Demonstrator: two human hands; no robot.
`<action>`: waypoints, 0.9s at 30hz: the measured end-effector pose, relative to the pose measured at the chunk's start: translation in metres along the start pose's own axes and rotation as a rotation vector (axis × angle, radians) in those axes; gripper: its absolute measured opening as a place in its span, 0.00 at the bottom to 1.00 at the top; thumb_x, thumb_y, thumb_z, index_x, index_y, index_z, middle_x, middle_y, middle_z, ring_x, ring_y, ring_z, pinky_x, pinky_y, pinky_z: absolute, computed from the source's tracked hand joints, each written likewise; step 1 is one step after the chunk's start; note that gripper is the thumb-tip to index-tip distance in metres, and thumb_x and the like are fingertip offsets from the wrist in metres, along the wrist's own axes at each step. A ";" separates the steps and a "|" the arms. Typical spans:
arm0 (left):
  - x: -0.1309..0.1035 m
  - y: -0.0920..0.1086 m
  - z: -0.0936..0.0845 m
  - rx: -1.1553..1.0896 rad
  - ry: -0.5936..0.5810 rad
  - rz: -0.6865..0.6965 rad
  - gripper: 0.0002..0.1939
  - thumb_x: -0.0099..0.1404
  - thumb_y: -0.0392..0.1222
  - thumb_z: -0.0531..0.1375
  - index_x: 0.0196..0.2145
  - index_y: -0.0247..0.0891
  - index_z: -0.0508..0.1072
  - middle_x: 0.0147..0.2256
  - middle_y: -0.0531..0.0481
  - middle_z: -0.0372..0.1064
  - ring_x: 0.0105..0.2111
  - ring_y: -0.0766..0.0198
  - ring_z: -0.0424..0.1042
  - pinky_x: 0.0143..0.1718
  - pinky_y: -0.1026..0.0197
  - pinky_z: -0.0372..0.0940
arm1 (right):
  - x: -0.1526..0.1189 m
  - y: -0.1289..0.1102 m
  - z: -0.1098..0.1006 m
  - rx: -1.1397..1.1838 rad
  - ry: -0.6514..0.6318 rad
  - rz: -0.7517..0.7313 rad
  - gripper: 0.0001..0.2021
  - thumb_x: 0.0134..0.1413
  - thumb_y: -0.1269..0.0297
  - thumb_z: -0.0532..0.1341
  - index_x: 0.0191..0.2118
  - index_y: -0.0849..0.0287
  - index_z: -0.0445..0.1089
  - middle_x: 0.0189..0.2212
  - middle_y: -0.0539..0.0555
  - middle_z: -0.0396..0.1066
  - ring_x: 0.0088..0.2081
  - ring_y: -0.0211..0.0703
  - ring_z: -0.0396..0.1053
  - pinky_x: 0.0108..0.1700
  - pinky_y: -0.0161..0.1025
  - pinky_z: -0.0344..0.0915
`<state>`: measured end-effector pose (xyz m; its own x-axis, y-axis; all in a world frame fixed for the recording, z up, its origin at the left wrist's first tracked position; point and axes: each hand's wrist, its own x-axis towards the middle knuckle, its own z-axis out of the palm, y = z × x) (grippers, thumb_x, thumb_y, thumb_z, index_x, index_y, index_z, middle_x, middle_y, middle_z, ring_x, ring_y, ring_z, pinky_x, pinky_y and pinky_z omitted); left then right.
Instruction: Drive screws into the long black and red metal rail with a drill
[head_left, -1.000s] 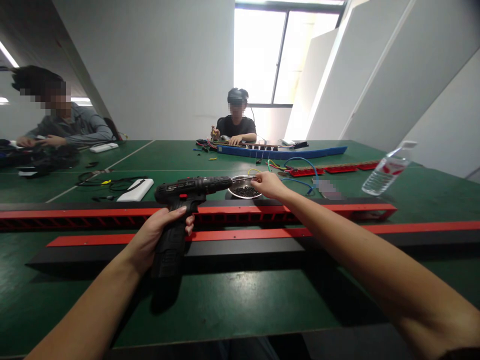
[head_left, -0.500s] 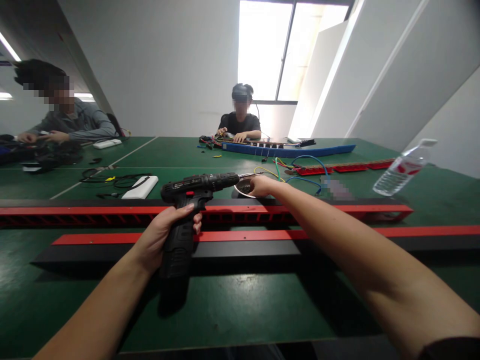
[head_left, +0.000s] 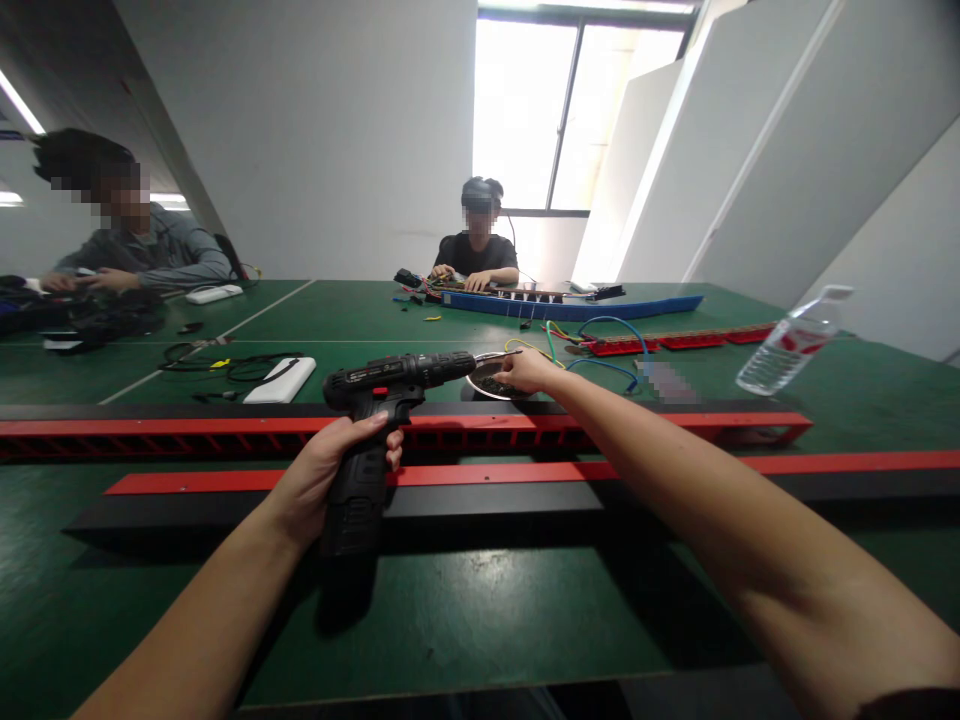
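Note:
My left hand (head_left: 346,450) is wrapped round the grip of a black cordless drill (head_left: 358,490), which points to the right over two long red-and-black bars. A slim metal bit extends from its chuck across the rim of a round bowl (head_left: 495,396) holding small dark pieces, too small to name. At the bowl, my right hand (head_left: 527,370) has its fingers together, dipped over the pieces; what they pinch is hidden. The nearer bar (head_left: 480,500) lies in front of me, and behind it is a longer, slotted bar (head_left: 225,430).
A tilted water bottle (head_left: 787,345) stands at the right. Coloured wires (head_left: 600,372) and red strips (head_left: 679,342) lie past the bowl. Left of it are a white power bank (head_left: 281,380) and black cables. Across the table, a person (head_left: 480,250) handles a blue bar (head_left: 570,306); another sits far left.
The camera view has shifted slightly. My right fingers have moved a little within the bowl, and more of its contents now shows. My left hand keeps the drill in place.

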<state>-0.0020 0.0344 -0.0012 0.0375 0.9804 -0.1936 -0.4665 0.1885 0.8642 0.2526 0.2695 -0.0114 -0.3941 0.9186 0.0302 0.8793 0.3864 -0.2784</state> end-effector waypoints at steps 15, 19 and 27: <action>-0.003 -0.002 0.003 0.044 0.035 0.000 0.05 0.65 0.36 0.65 0.37 0.31 0.75 0.33 0.45 0.69 0.29 0.64 0.72 0.31 0.63 0.74 | -0.106 -0.013 -0.007 1.188 0.136 -0.013 0.15 0.56 0.52 0.67 0.29 0.61 0.72 0.26 0.51 0.71 0.27 0.35 0.66 0.29 0.34 0.60; -0.004 -0.002 0.005 0.111 -0.010 0.039 0.07 0.64 0.36 0.66 0.39 0.31 0.75 0.33 0.45 0.69 0.30 0.64 0.72 0.32 0.64 0.74 | -0.117 -0.008 0.001 1.483 0.135 0.086 0.17 0.51 0.51 0.72 0.29 0.59 0.70 0.24 0.49 0.67 0.25 0.33 0.63 0.27 0.33 0.60; -0.007 -0.002 0.004 0.190 0.024 -0.011 0.11 0.59 0.40 0.70 0.35 0.32 0.75 0.31 0.47 0.70 0.28 0.64 0.72 0.28 0.66 0.72 | -0.129 -0.005 0.005 1.685 0.158 0.187 0.12 0.52 0.59 0.73 0.35 0.59 0.73 0.28 0.49 0.71 0.26 0.33 0.66 0.30 0.33 0.65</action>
<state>0.0023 0.0275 0.0003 0.0191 0.9769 -0.2127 -0.2906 0.2090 0.9338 0.2978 0.1487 -0.0186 -0.2057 0.9768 -0.0596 -0.3704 -0.1341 -0.9191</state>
